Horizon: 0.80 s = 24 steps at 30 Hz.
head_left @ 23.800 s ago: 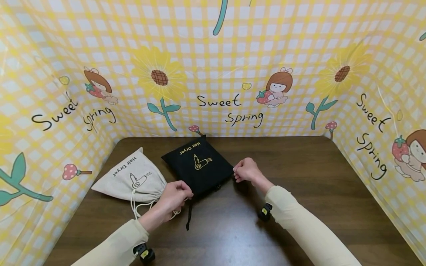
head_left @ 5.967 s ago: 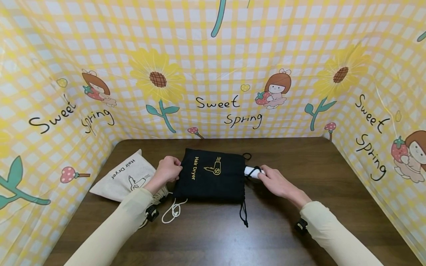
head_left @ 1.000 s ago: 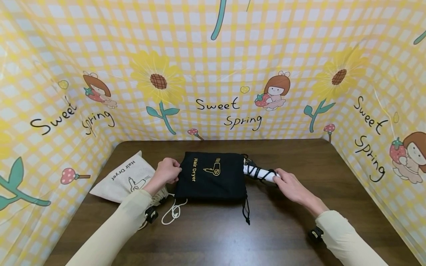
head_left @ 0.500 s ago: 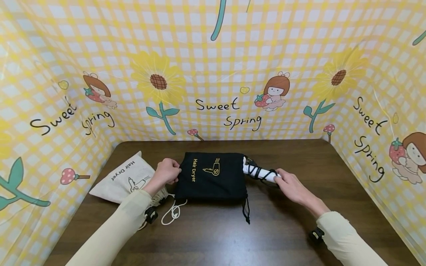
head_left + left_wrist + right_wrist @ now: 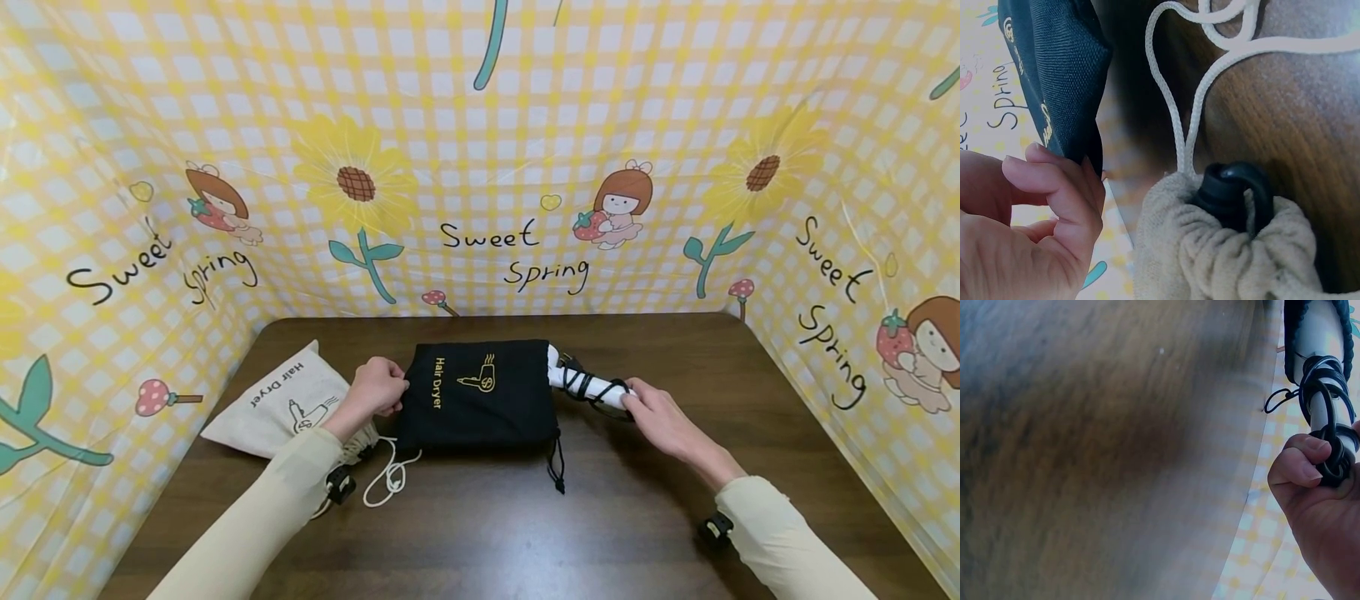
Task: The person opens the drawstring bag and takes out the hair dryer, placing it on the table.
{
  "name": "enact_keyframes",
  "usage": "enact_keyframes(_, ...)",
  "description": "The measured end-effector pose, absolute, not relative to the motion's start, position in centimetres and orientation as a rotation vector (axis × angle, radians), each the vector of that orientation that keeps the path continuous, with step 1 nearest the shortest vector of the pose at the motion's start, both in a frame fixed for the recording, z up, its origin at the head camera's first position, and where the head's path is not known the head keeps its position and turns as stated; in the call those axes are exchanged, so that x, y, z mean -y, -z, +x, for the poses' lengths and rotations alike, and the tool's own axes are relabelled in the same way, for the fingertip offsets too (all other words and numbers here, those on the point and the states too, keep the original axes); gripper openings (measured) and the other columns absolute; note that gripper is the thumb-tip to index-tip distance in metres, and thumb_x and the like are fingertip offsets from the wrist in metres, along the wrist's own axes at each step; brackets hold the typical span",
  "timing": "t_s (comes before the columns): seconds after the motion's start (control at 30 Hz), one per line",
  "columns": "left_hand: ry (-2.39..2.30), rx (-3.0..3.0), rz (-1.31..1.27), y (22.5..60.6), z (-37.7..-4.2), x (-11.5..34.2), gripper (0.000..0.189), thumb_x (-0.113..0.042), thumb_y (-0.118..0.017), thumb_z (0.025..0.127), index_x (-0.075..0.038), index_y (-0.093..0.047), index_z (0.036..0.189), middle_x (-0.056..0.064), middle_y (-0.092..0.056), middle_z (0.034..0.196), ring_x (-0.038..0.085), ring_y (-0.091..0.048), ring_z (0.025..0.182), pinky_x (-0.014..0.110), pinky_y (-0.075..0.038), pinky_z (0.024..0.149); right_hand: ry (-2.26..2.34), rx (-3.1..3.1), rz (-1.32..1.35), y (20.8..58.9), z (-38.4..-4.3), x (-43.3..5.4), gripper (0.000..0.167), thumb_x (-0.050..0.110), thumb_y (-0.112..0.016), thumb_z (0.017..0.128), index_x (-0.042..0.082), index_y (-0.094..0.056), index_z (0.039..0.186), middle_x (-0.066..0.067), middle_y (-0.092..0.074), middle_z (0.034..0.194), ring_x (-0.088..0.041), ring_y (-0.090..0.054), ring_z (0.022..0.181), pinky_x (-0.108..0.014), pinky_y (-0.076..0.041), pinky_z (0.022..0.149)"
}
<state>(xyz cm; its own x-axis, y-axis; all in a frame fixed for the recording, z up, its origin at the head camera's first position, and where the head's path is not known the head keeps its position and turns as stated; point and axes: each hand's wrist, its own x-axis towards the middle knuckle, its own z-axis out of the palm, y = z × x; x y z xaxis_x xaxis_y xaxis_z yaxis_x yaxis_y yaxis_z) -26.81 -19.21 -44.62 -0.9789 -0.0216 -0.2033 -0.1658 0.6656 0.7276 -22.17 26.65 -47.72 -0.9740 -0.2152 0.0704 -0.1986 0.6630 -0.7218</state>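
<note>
In the head view a black drawstring bag (image 5: pixel 480 396) printed "Hair Dryer" lies in the middle, its mouth facing right. My left hand (image 5: pixel 378 385) pinches the bag's left edge; the left wrist view shows thumb and fingers (image 5: pixel 1054 181) on the black cloth. A white hair dryer (image 5: pixel 606 393) sticks partly out of the mouth, black cord (image 5: pixel 573 383) wound about its handle. The rest of it is hidden in the bag. My right hand (image 5: pixel 667 421) grips the handle's end, with cord under the fingers in the right wrist view.
A beige "Hair Dryer" bag (image 5: pixel 281 400) lies at the left, partly behind my left forearm. Its gathered mouth shows a black cord loop (image 5: pixel 1241 194). White drawstrings (image 5: pixel 393 479) trail over the brown table (image 5: pixel 480 533). A checked cloth (image 5: pixel 480 150) walls the back and sides.
Since the oldest frame, the black bag has turned, its mouth now to the right. Over the last seconds my right hand moved right, and more of the hair dryer shows. My left hand stayed.
</note>
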Motion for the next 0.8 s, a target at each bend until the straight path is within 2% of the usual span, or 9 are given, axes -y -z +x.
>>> enact_keyframes(0.8, -1.202, -2.702, -0.170, 44.77, -26.77, 18.98, 0.012, -0.002, -0.060, 0.097, 0.006, -0.068, 0.100, 0.010, -0.065, 0.060, 0.016, -0.062, 0.049, 0.025, -0.049, 0.045, 1.242, -2.857, -0.315, 47.86, -22.12, -27.00, 0.023, 0.015, -0.045, 0.108, -0.001, -0.059, 0.116, -0.005, -0.050, 0.080, -0.022, -0.049, 0.074, -0.037, -0.040, 0.070)
